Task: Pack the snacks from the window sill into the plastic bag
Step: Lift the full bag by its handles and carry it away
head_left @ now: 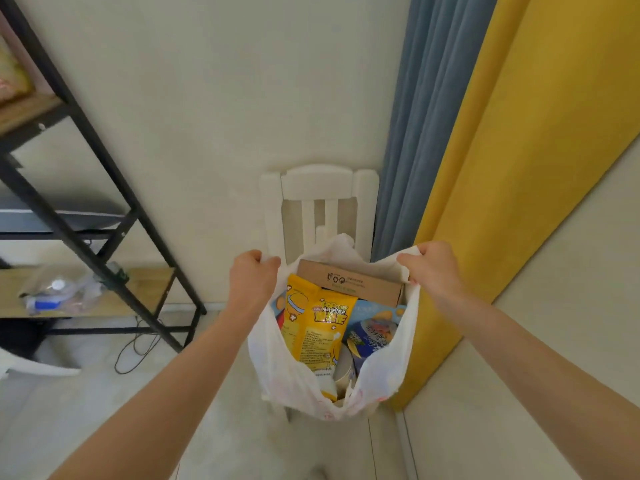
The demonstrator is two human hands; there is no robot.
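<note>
Left hand and right hand pinched the white plastic bag's handles apart; a yellow "POPCORN" snack packet showed inside.

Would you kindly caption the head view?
Both hands hold open a white plastic bag packed with snacks.

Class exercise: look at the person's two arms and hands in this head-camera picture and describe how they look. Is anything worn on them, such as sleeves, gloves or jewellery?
Both forearms are bare as far as the picture's lower edge, so no sleeves show. The left hand and the right hand wear no gloves. No watch, bracelet or ring is visible on either wrist or on the fingers that show, and no markings can be made out.
</note>
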